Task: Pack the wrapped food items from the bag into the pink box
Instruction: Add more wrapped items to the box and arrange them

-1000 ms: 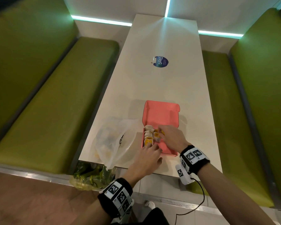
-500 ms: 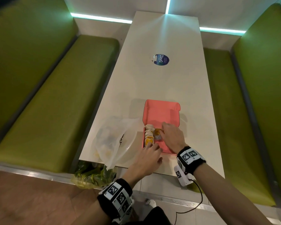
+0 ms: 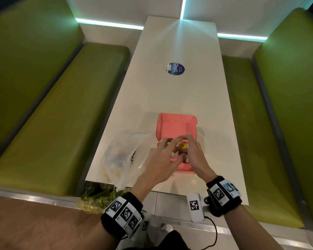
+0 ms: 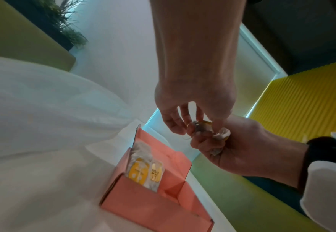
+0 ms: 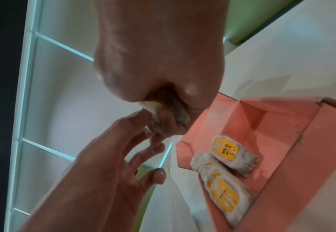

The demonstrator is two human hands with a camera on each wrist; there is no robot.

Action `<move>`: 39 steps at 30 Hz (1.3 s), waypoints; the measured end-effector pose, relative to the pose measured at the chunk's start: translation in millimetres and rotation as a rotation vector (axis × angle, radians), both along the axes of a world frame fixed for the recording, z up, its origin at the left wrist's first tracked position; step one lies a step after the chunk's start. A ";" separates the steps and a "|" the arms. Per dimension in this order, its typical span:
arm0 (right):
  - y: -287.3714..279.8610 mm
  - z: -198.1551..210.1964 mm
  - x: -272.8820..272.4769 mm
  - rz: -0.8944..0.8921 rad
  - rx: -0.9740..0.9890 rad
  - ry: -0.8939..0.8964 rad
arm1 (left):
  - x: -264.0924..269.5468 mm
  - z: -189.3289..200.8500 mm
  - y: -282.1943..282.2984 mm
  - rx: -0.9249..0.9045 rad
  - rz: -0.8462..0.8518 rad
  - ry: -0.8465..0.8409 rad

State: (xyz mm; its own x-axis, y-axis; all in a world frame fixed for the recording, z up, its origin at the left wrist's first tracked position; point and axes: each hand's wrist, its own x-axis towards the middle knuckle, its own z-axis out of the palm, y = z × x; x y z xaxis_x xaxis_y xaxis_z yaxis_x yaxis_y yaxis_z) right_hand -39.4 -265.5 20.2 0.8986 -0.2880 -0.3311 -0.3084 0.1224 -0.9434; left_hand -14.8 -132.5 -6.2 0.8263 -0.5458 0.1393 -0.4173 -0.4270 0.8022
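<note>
1. The right hand (image 3: 193, 156) is clenched round one wrapped item (image 3: 182, 147), holding it above the pink box (image 3: 173, 127); the left hand (image 3: 163, 156), fingers loosely spread and gripping nothing, touches the item's wrapper end.
2. The item looks light and soft, its paper wrap crinkly; holding it round the middle rather than by the twisted ends seems safest.
3. The box lies open on the table (image 3: 179, 94), several wrapped packets (image 5: 225, 179) lined against its left wall, the rest of the floor bare.
4. Left of the box, the translucent bag (image 3: 121, 156) slumps; contents blurred.
</note>
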 end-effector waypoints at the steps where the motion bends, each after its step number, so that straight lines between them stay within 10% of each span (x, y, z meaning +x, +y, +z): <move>1: 1.4 4.1 -1.6 0.000 0.002 -0.007 | 1.3 2.1 -1.6 0.008 -0.025 -0.032; 14: -9.6 2.0 -14.9 0.139 0.015 -0.022 | 1.2 13.0 4.9 -0.302 0.121 0.098; 28: -15.4 13.7 -15.2 -0.136 0.048 -0.232 | -5.4 12.4 19.6 -0.316 0.187 -0.026; 39: 8.7 2.7 -19.1 0.080 -0.326 -0.332 | -11.5 24.3 19.5 -0.419 0.244 0.078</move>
State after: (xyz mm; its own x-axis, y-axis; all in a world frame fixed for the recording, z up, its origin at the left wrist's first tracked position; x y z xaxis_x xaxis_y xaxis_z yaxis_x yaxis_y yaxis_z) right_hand -58.5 -256.8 22.9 0.9643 -0.2543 0.0742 0.0203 -0.2082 -0.9779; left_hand -26.2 -113.0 18.1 0.9398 -0.2450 0.2384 -0.2774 -0.1391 0.9506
